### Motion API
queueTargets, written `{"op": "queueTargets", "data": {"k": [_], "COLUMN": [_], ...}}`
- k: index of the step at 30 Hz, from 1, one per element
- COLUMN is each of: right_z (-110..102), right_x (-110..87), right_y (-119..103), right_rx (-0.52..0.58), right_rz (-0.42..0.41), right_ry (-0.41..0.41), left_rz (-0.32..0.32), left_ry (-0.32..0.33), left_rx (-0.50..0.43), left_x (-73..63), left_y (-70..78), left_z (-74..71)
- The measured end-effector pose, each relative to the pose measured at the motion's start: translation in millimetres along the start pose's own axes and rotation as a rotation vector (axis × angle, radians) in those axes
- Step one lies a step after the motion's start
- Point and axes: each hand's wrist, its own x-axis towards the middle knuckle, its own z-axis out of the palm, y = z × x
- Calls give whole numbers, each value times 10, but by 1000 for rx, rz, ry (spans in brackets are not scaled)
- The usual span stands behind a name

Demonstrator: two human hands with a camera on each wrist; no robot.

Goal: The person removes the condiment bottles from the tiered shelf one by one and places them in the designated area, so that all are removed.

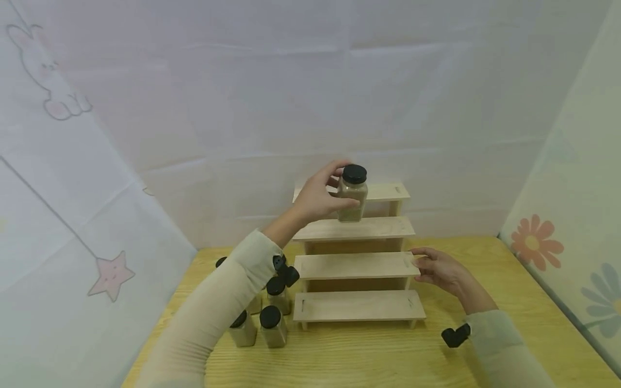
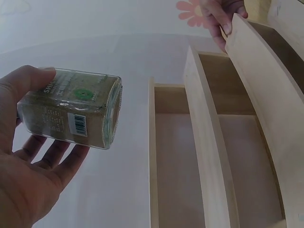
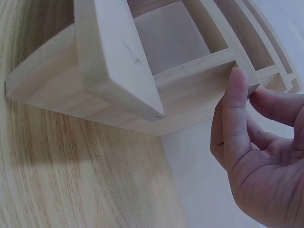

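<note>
My left hand [image 1: 316, 198] holds a spice jar [image 1: 352, 192] with a black lid above the upper steps of a wooden tiered shelf [image 1: 359, 306]. In the left wrist view the jar [image 2: 78, 111] is clear glass with brownish-green powder, a green mark and a barcode; its base points toward the shelf side, apart from the wood. My right hand [image 1: 442, 274] is at the right end of the second step from the bottom. Seen from the right wrist, the thumb and fingertips of that hand [image 3: 266, 154] pinch the board's corner.
Several black-lidded jars [image 1: 273, 328] stand on the wooden table [image 1: 368, 358] left of the shelf, some hidden behind my left sleeve [image 1: 213, 302]. A pale cloth wall [image 1: 262, 108] rises behind; printed side walls [image 1: 548, 291] flank the table.
</note>
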Motion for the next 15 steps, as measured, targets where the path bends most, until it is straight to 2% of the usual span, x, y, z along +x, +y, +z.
{"op": "queueTargets", "data": {"k": [9, 15], "right_z": [-45, -62], "right_x": [-5, 10], "right_y": [-26, -27], "right_rx": [-14, -6], "right_rz": [17, 11], "right_ry": [3, -3], "left_rz": [9, 9], "left_ry": [-2, -55], "left_rx": [16, -32], "left_x": [-247, -411], "left_y": [-165, -277], "left_z": [-207, -393]}}
